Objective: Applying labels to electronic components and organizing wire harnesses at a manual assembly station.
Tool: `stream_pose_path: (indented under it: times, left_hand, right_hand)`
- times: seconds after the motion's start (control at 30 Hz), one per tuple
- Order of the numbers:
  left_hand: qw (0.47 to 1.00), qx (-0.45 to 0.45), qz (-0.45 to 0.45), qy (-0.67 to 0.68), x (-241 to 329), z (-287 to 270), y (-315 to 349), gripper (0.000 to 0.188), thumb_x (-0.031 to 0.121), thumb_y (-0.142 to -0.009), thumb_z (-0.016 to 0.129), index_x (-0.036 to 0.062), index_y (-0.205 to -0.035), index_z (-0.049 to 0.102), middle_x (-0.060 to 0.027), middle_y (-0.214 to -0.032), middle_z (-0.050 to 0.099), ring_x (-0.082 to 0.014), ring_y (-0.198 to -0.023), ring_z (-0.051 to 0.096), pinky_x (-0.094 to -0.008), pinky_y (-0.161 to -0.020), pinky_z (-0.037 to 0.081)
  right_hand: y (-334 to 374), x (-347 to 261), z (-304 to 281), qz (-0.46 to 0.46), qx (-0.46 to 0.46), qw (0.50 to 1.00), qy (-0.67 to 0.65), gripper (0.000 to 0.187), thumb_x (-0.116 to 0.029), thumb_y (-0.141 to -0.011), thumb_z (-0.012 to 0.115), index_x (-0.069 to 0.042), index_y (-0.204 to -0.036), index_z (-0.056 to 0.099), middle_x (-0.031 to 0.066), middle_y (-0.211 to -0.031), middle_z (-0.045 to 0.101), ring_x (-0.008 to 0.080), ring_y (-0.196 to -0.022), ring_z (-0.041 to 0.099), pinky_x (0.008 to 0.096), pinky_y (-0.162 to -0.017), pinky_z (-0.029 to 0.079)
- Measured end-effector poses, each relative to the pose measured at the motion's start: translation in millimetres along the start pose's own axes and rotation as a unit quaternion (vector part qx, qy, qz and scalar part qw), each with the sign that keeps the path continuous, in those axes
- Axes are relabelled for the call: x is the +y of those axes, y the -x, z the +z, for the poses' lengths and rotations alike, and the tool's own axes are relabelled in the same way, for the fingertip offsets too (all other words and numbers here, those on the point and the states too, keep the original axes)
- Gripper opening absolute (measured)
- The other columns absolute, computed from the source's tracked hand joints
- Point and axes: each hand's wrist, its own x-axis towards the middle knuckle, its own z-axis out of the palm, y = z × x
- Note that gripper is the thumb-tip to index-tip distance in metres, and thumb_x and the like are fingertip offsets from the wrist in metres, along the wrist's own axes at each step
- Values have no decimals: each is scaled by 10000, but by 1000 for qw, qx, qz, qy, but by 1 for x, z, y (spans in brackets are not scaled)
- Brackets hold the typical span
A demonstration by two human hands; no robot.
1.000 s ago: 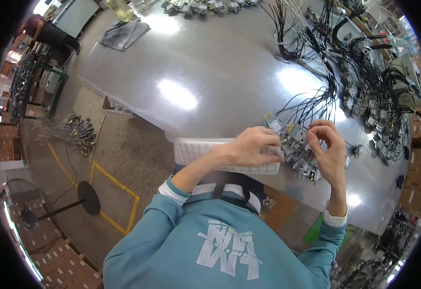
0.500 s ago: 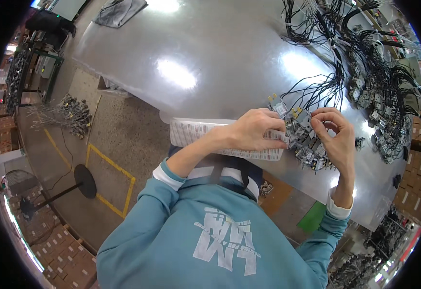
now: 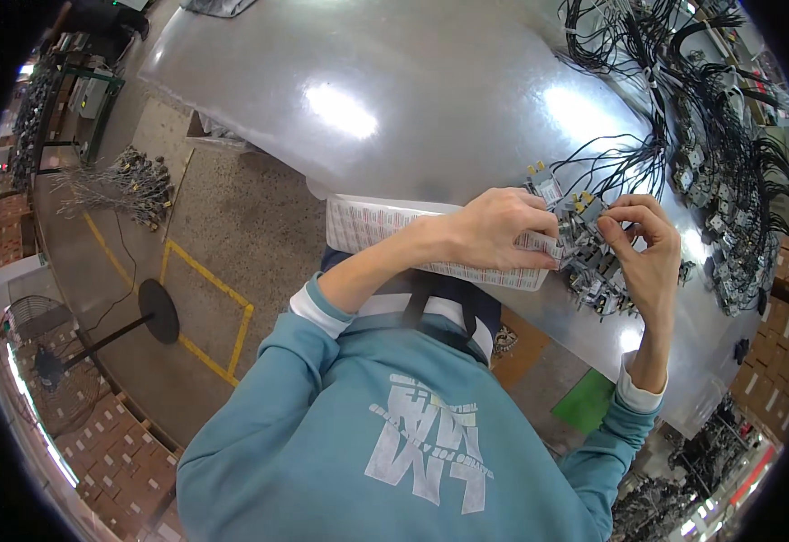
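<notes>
From where I watch, the metal worktop (image 3: 448,99) fills most of the view, bright with glare that could hide a small part or a slip of paper from me. The sweatshirt (image 3: 349,452) below carries the boldest writing here, big white block lettering (image 3: 430,443) with a thinner line across it. At the upper right, black cables (image 3: 665,99) spread over the worktop, and some run down toward the heap of metal parts (image 3: 597,294); a tug on one could drag several pieces, since they lie tangled. The printed sheet (image 3: 367,221), apparently of labels, lies along the near edge against the waist, its rows of red and dark print too small for me to read. It overhangs that edge, so I judge that a lean of the body could crease it or slide it into the lap. The left grip (image 3: 507,226) pinches its right end, just beside the heap; too hard a squeeze could fold it. The right grip (image 3: 652,253) is at the heap's far side, thumb and forefinger nearly meeting; I cannot tell whether anything thin is between them. Smallest is a pale patch (image 3: 550,191) on one part, perhaps a sticker, unreadable.
</notes>
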Motion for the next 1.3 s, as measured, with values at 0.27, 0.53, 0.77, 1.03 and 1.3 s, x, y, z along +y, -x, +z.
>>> stream_pose_path:
  times: [0.27,0.53,0.77,1.03,1.3]
  left_hand:
    - [1000,-1,3,-3,3,1,1,306,290,-877,874,28,-965,743,-141,-944,723,-336,-917,699,-428,-833,553]
    - [999,17,26,-12,-4,3,4,290,277,-871,874,39,-971,743,-143,-912,715,-336,-913,700,-436,-837,553]
    - [996,42,-83,-4,-3,-38,15,254,267,-910,860,51,-993,755,-108,-896,750,-244,-805,714,-352,-749,560]
    - [930,256,-246,-94,-26,-84,78,258,242,-902,881,30,-1006,778,-34,-852,758,-98,-762,659,-300,-677,535]
    - [932,207,-294,-42,-54,-55,98,268,219,-922,876,1,-1039,772,-41,-869,773,-79,-775,686,-273,-672,552]
  right_hand:
    - [2,-8,2,-6,14,999,48,203,-139,-919,850,-8,-914,695,12,-1015,680,96,-894,633,244,-689,460]
    - [-8,-3,-3,46,-5,998,52,331,-189,-937,846,-62,-876,546,-16,-790,588,90,-749,602,248,-654,467]
    - [-5,66,-48,124,172,976,-41,261,-255,-1040,756,-55,-1106,601,56,-1019,706,149,-1077,725,281,-815,561]
    - [-56,189,-17,311,93,940,-106,1093,-574,-937,800,52,-1661,274,186,-1323,656,238,-1046,709,362,-850,599]
    - [-86,208,-6,317,59,812,-486,306,-340,-1032,736,-57,-1125,667,46,-947,700,117,-733,640,283,-619,546]
